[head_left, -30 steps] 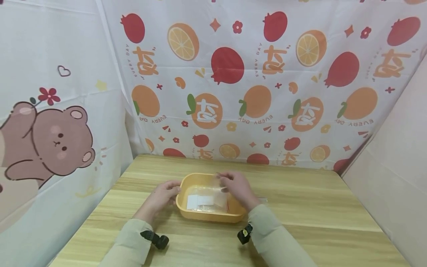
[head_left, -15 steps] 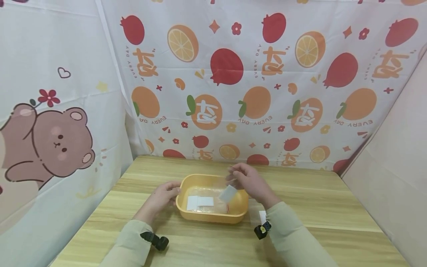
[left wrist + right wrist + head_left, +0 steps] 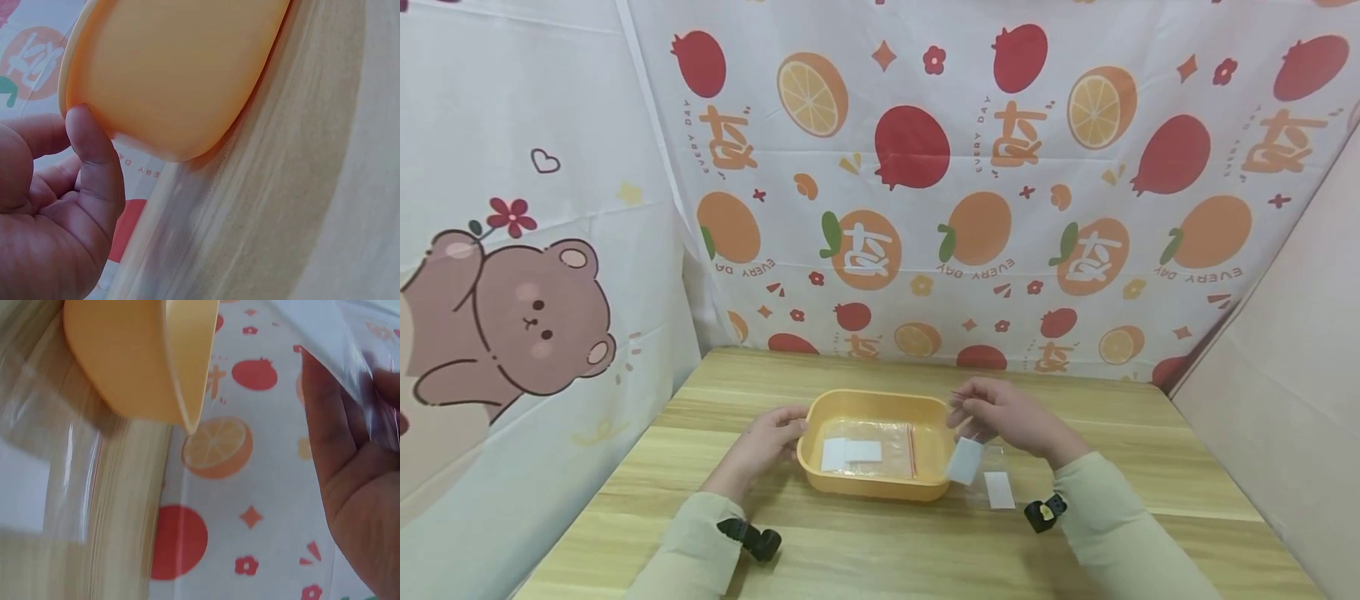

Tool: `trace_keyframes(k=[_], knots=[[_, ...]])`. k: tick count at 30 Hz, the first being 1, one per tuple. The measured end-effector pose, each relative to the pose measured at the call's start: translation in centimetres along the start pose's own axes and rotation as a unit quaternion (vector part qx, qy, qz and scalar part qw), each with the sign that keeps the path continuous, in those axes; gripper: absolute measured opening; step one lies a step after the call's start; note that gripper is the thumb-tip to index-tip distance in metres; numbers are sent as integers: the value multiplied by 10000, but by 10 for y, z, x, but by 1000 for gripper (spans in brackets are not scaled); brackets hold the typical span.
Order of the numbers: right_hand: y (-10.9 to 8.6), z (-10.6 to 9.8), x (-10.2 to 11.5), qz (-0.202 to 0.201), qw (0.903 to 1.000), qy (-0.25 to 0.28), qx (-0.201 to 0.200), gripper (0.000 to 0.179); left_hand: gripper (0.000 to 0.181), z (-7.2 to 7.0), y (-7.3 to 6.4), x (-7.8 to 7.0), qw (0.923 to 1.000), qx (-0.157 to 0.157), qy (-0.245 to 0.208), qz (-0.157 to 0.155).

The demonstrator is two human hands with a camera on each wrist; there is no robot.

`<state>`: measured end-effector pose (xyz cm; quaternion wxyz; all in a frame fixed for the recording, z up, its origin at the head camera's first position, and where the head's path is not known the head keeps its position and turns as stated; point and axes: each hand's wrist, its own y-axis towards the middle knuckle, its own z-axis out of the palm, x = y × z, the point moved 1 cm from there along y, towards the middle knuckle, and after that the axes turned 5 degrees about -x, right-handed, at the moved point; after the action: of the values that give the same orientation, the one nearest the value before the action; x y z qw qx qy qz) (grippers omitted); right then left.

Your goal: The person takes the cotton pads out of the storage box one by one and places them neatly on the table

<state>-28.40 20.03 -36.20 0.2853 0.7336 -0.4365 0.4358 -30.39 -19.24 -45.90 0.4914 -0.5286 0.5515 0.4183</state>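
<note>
My left hand (image 3: 763, 442) pinches the left end of a yellow plastic basin (image 3: 872, 487), thumb against its outer wall by the rim in the left wrist view. Just past the basin's right end, my right hand (image 3: 1006, 418) holds a clear zip bag (image 3: 966, 461) by its top. A white piece sits in the bag's lower part. The right wrist view shows the clear film (image 3: 375, 394) between thumb and fingers. Inside the basin lies a clear zip bag with a red seal line (image 3: 895, 450); white pieces (image 3: 852, 452) show at its left.
On the wooden table (image 3: 865, 550), right of the basin, lies another clear bag with a white piece (image 3: 1000, 490), partly under the held bag in the head view. A fruit-print cloth (image 3: 970, 275) hangs along the back edge, and a bear-print cloth (image 3: 542, 317) at the left.
My right hand has lifted a zip bag out of the basin and carried it right, past the basin's right end. The left hand has stayed at the basin.
</note>
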Motion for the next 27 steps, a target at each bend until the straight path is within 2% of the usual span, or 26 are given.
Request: trace_keyframes(k=[3,11,15,22,27], knots=[[-8,-9,-6,120,9992,-271,257,24,40,1,0,0,10000,-62,16,-30],[-27,-36,-23,325,9937,-757,763,20,42,0,-1,0,10000,25,-61,56],[-35,-49,-36,558,9908,-768,960,20,43,0,-1,-1,9999,63,-43,80],[-47,-67,-70,1028,9869,-786,959,17,42,0,-1,0,9999,53,-118,74],[-50,-72,-90,1227,9843,-824,968,17,42,0,0,1,9999,2,-93,52]])
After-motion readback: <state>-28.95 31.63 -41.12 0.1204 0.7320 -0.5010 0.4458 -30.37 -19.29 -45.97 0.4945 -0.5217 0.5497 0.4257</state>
